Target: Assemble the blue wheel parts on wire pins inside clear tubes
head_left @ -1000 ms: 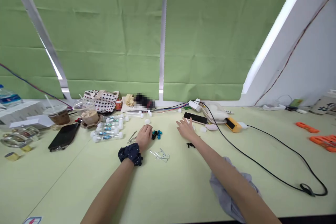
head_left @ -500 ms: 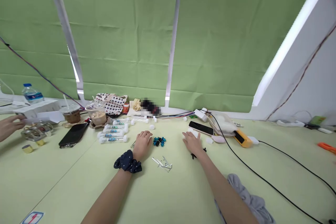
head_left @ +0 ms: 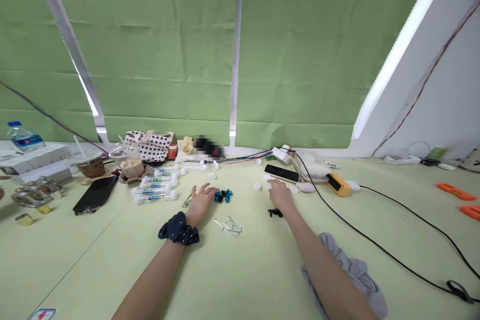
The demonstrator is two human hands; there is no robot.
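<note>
My left hand [head_left: 200, 205], a dark scrunchie at its wrist, has its fingers apart and rests on the table. Its fingertips are beside a small pile of blue and black pieces [head_left: 224, 195]. Partly hidden behind it lies a thin metal piece [head_left: 186, 201]. My right hand [head_left: 281, 196] has its fingers drawn together on a small white cap [head_left: 269, 186], just in front of a phone [head_left: 282, 173]. Another white cap [head_left: 257, 187] lies to its left. Small black pieces [head_left: 275, 213] sit by the right wrist, and thin silver rods [head_left: 229, 227] lie between my forearms.
Clear tubes with white caps [head_left: 153, 193] lie at the left, near iced drinks [head_left: 129, 165] and a dark phone [head_left: 95, 194]. A black cable [head_left: 352, 225] crosses the right side. Orange tools [head_left: 455, 191] lie far right. Another person's fingers [head_left: 2, 190] show at the left edge.
My view has turned slightly right. The left fingers have spread beside the blue and black pieces. The right fingers, flatter before, have drawn together at the white cap.
</note>
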